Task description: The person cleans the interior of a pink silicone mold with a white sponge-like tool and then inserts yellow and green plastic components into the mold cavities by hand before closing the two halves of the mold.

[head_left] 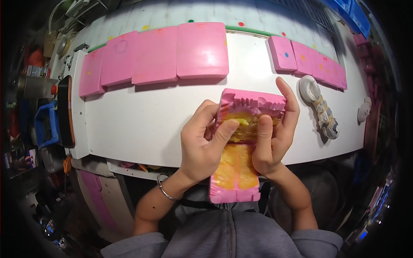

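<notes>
Between my hands, above the near edge of the white table, is a pink block mould (254,99), apparently rubbery. It is opened so that its ridged, yellow-stained inner face shows. Its other half (235,194) hangs below, close to my body, also stained yellow inside. My left hand (201,142) grips the left side of the upper half, its thumb at a small bright yellow piece (243,122) in the cavity. Around the right side is my right hand (277,139), thumb on the inner face and index finger raised. The fingers behind the mould are hidden.
Large pink blocks (202,51) line the back left of the table (129,124); smaller pink blocks (282,53) stand back right. A banded white cloth bundle (320,108) lies to the right. A phone-like slab (64,112) stands at the left edge, a blue bin (352,19) far right.
</notes>
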